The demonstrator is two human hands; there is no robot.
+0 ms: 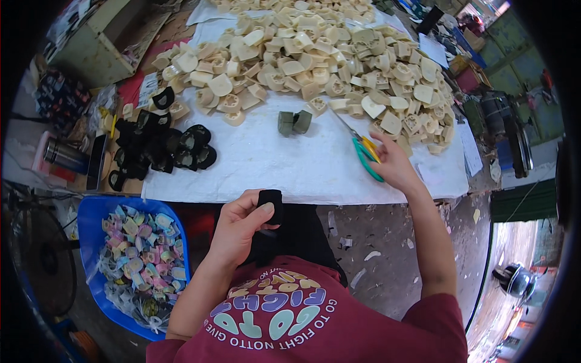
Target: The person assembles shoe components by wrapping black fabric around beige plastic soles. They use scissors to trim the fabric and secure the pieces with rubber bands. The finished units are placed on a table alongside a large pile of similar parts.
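My left hand point(241, 225) is closed on a small black moulded piece point(270, 206), pinched between thumb and fingers just off the table's front edge. My right hand point(392, 162) is at a pair of scissors point(365, 158) with green and yellow handles, its fingers and thumb around the yellow handle. The blades point away to the upper left, towards the cream parts. Two dark green blocky pieces point(294, 122) stand together on the white sheet, left of the scissors. A heap of black pieces point(158, 144) lies at the left of the table.
A large pile of cream moulded parts point(302, 60) covers the far side of the white-covered table point(242, 163). A blue tub point(91, 242) of pastel-coloured pieces stands below left. A metal flask point(63, 152) and a phone point(97, 162) are at the left edge. Scraps litter the floor.
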